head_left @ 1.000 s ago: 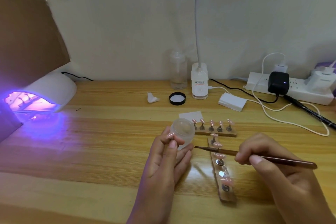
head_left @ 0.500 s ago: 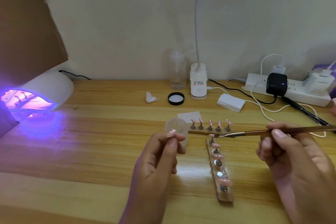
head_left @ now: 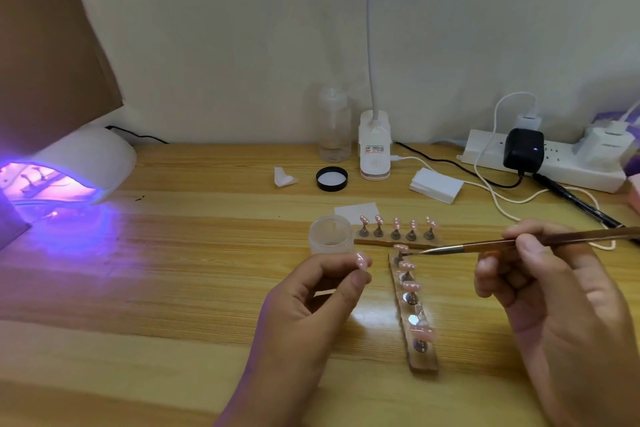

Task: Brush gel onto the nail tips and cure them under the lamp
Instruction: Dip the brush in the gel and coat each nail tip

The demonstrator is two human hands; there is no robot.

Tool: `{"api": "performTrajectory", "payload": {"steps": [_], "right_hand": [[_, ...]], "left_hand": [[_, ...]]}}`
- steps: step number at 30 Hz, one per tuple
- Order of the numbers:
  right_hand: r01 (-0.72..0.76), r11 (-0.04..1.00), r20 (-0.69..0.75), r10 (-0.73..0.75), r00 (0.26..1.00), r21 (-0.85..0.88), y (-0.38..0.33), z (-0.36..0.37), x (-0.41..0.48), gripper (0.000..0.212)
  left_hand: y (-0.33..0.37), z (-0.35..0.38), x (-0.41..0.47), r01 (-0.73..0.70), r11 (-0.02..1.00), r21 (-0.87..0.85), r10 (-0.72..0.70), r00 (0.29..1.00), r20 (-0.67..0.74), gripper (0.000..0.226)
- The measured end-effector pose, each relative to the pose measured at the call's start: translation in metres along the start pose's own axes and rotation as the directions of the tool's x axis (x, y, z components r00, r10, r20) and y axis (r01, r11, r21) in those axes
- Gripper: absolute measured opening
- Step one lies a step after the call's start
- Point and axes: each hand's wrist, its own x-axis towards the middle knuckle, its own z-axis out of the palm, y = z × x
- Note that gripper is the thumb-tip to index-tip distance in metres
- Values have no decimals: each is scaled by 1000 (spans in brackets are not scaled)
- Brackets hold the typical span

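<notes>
My left hand point(head_left: 311, 305) pinches a pink nail tip point(head_left: 361, 259) between thumb and forefinger, just in front of the open clear gel jar point(head_left: 330, 234) that stands on the table. My right hand point(head_left: 540, 288) grips a brown brush point(head_left: 519, 241); its bristles point left and reach the farthest tip on the near wooden holder strip point(head_left: 420, 362). A second strip point(head_left: 374, 241) with several pink tips lies behind it. The white curing lamp point(head_left: 86, 156) glows purple at the far left, with stands visible inside.
Along the wall stand a clear bottle point(head_left: 334, 128), a desk lamp base point(head_left: 375, 152) and a power strip point(head_left: 554, 166) with trailing cables. A black lid point(head_left: 331, 178), white pads point(head_left: 436, 185), a black pen point(head_left: 575, 199) and a cardboard sheet point(head_left: 45, 45) are around.
My left hand put the gel jar down on the table and now pinches a nail tip. My right hand swung the brush away from the jar to the near strip's far end.
</notes>
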Motion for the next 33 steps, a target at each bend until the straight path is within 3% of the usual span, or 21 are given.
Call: {"api": "performTrajectory", "payload": {"steps": [5, 7, 10, 15, 19, 22, 29, 33], "right_hand": [[18, 999, 54, -15, 998, -45, -4, 5, -2, 11], [38, 993, 98, -27, 995, -109, -4, 7, -5, 23], [88, 980, 125, -67, 990, -176, -2, 7, -9, 23], [88, 977, 140, -61, 988, -193, -3, 10, -10, 37], [90, 982, 135, -68, 989, -166, 0, 5, -10, 11], [70, 981, 140, -45, 989, -183, 3, 2, -11, 22], [55, 986, 92, -41, 995, -160, -2, 4, -8, 13], [44, 988, 98, -29, 995, -151, -2, 5, -8, 49]], "left_hand": [[-2, 0, 0, 32, 999, 3, -32, 998, 44, 18], [-2, 0, 1, 25, 1000, 10, -26, 999, 41, 18], [-2, 0, 1, 24, 1000, 6, -24, 999, 29, 17], [-1, 0, 0, 20, 1000, 11, -20, 999, 39, 18], [0, 0, 0, 17, 1000, 17, -18, 998, 56, 17], [0, 0, 0, 25, 1000, 13, -26, 998, 59, 15], [1, 0, 1, 62, 998, 20, -63, 997, 41, 17], [2, 0, 0, 75, 997, 20, -75, 996, 41, 19]]}}
